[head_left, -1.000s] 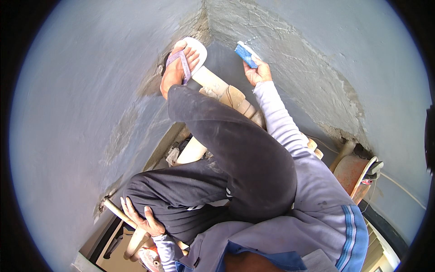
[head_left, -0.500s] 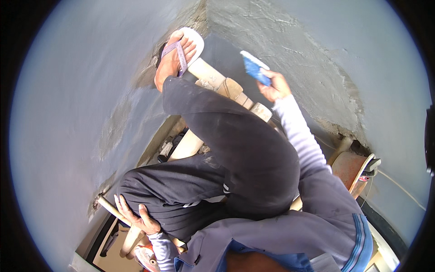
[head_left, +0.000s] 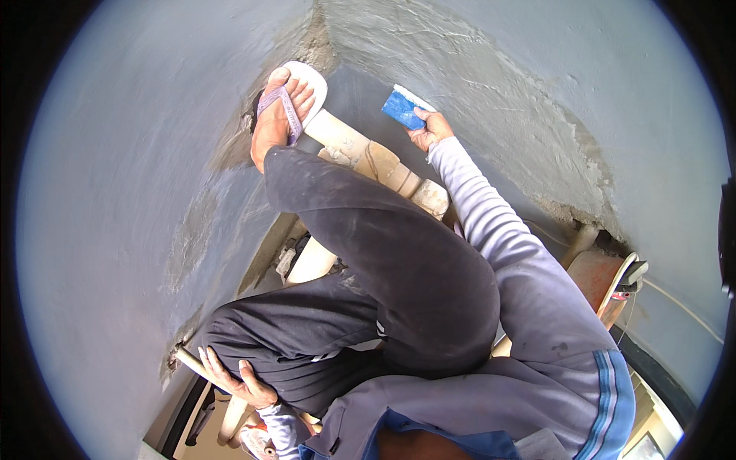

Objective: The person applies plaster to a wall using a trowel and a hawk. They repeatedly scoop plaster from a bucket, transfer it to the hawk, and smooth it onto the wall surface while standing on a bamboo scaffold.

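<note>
My right hand (head_left: 431,129) grips a flat blue scraper (head_left: 402,108) with a whitish long edge. The scraper is beside the wall with a patch of rough grey plaster (head_left: 468,84), near the inner corner; whether its edge touches the plaster is hard to tell. My left hand (head_left: 238,380) rests on my bent knee, its fingers stretched out and holding nothing. My raised foot, in a white flip-flop (head_left: 313,84) with a purple strap, is braced near the corner beside a cream pipe (head_left: 341,134).
Cream pipes with a thick joint (head_left: 431,198) run below my leg. A reddish bucket (head_left: 594,274) stands at the right by a pipe stub (head_left: 584,238) entering the wall. A thin white cable (head_left: 682,308) trails along the right wall. A reddish, pale object (head_left: 257,438) lies below my left hand.
My right hand has moved a little left and up with the scraper, which has turned its blue face more into view. The left hand stays on the knee; the view has shifted slightly.
</note>
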Motion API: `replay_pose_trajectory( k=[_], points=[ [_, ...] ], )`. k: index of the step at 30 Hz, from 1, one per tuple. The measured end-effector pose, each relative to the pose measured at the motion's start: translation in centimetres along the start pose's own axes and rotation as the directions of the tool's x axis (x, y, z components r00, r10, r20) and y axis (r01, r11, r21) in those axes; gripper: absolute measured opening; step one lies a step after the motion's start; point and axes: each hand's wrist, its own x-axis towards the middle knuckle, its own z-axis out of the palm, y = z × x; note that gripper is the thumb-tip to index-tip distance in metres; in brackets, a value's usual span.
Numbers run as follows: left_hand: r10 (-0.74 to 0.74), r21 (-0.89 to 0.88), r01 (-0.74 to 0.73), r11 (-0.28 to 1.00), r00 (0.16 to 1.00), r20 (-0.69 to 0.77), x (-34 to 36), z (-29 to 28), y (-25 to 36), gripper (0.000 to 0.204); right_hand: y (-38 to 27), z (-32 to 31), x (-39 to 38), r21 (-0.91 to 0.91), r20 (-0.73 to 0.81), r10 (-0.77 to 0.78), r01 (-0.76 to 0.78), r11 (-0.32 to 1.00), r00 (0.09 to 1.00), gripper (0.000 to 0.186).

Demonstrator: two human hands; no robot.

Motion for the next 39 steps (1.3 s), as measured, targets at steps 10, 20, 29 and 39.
replay_pose_trajectory(
  k=[10, 20, 29, 39],
  points=[
    [0.023, 0.028, -0.021, 0.999, 0.997, -0.068, -0.1, 0.2, -0.8, 0.054, -0.2, 1.3, -4.4, 0.141, 0.137, -0.127, 0.107, 0.984, 0.982, 0.025],
    [-0.036, -0.067, 0.033, 0.997, 0.998, -0.05, -0.3, -0.1, 0.6, 0.052, -5.6, 2.6, -9.7, 0.339, 0.367, -0.092, -0.041, 0.94, 0.926, 0.031],
    [-0.018, -0.084, 0.014, 0.996, 0.999, -0.044, 0.0, 0.0, 0.5, 0.052, -6.8, 1.3, -14.2, 0.287, 0.473, -0.209, 0.074, 0.955, 0.856, 0.031],
    [-0.002, -0.012, 0.002, 1.0, 0.999, -0.034, -0.3, -0.3, 0.8, 0.049, 0.2, 1.5, -11.4, -0.025, 0.185, -0.028, 0.033, 0.999, 0.982, 0.028]
  ],
)
